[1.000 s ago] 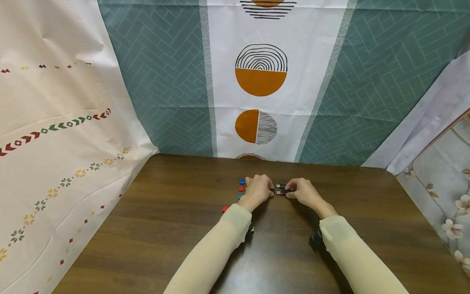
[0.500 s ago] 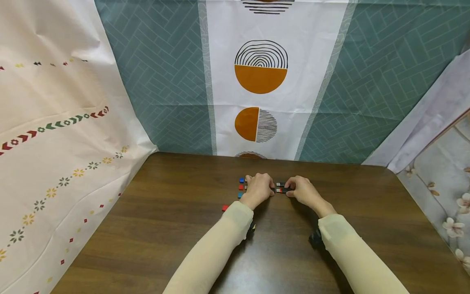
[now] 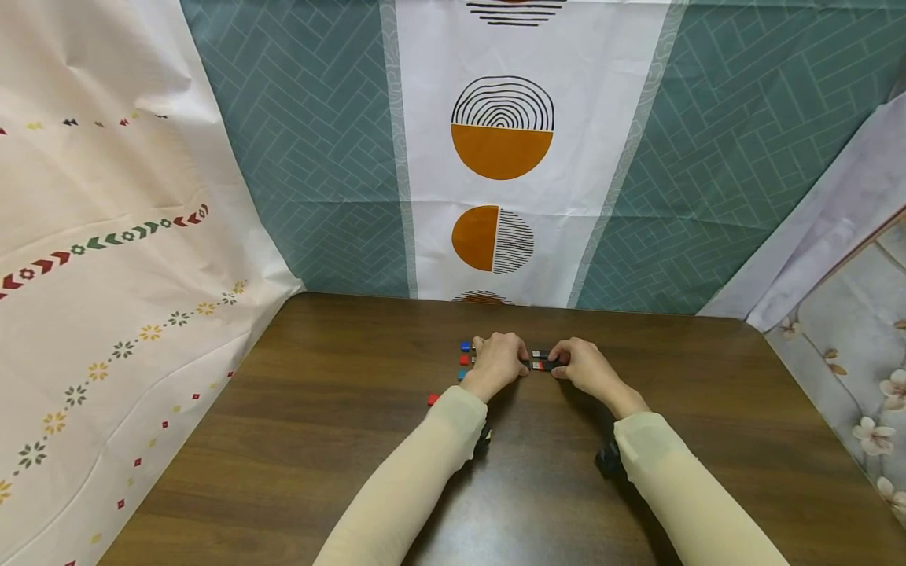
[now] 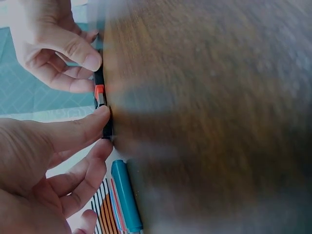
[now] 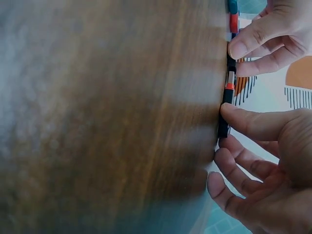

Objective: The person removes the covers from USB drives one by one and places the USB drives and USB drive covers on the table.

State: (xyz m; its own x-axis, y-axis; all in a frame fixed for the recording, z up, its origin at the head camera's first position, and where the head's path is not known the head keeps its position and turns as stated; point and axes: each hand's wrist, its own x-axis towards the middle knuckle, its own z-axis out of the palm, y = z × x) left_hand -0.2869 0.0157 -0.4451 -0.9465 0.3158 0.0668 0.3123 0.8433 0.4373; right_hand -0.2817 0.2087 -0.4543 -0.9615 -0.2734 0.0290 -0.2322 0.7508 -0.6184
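Observation:
Between my right thumb and fingers is a black USB flash drive point(image 5: 226, 105) with a red collar and a metal plug, low against the tabletop. Its plug points at a small black piece point(image 4: 107, 124), which my left hand point(image 3: 501, 365) pinches by its end. Whether the plug enters that piece cannot be told. My right hand point(image 3: 586, 369) is opposite the left, a short gap between them. Just beyond the drive lies a second black flash drive point(image 3: 540, 354). Close by my left fingers, a teal stick-shaped piece point(image 4: 126, 195) lies on the table.
Left of my left hand, a blue piece point(image 3: 465, 346), a red piece point(image 3: 464, 360) and a teal end point(image 3: 462, 375) line up, partly covered. Another red piece point(image 3: 432, 400) lies beside my left sleeve. Patterned cloth point(image 3: 325, 196) hangs behind the wooden table point(image 3: 318, 440).
Both hands keep almost the same place and grip. The head view has shifted slightly, so the table sits a little higher in it.

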